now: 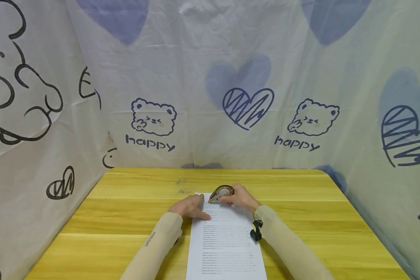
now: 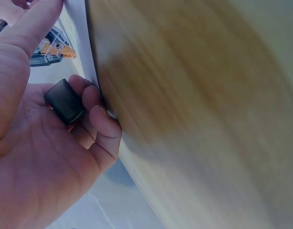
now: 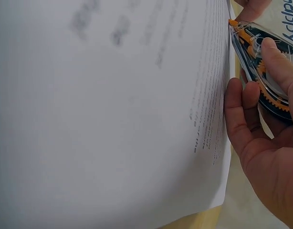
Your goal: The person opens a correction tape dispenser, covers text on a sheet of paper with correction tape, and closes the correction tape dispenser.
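In the head view, your two hands are apart, near each other at the upper part of a printed sheet of paper (image 1: 227, 243). Your left hand (image 1: 190, 207) rests over the sheet's left edge, with the tip of one digit on the printed lines. Your right hand (image 1: 243, 197) pinches a correction tape dispenser (image 1: 225, 189), whose tip points down and to the left, at the left end of the top lines of print. The sheet lies on a wood-grain table (image 1: 136, 202), and a dark device (image 1: 256, 230) sits at your right wrist. Behind the table hangs a pale cloth (image 1: 196, 147) with hearts, bears and the word "happy".

In the left wrist view, your left hand has fingers curled round a small black piece (image 2: 65, 101) beside the palm. Part of the dispenser shows past that hand, its orange tip near the sheet.

In the right wrist view, you clamp the dispenser between your thumb, laid on its clear side, and your fingers. Its orange gear teeth show, and its tip is at the far end of the sheet. The nearest print is blurred.
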Tool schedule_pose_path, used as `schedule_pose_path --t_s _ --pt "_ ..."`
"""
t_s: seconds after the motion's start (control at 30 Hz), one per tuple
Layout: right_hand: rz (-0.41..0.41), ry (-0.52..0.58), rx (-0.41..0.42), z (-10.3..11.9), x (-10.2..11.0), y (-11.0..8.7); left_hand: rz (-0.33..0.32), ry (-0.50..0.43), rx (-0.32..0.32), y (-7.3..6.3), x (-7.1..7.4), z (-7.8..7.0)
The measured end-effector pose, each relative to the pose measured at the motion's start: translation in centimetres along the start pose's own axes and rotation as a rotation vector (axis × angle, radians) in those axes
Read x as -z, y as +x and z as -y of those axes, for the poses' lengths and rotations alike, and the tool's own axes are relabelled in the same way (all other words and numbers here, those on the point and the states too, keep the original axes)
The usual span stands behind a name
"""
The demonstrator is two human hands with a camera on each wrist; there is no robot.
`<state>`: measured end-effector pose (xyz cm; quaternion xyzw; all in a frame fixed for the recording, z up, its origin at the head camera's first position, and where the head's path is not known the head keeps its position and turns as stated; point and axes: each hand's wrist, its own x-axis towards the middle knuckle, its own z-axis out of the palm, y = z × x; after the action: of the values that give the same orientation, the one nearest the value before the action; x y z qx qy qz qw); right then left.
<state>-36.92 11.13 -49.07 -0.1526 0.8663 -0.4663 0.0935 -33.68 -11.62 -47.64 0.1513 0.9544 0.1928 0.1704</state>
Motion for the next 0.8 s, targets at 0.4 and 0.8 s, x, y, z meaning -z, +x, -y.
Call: schedule_pose_path --t_s 0.4,0.8 --pt "0.017 -0.064 -0.008 0.32 0.21 0.24 -0.007 0.017 -0.008 0.07 0.11 0.07" --pt "0.099 -0.035 0.028 0.64 0.69 0.59 -0.02 0.002 -0.012 -0.02 -0.04 0.04"
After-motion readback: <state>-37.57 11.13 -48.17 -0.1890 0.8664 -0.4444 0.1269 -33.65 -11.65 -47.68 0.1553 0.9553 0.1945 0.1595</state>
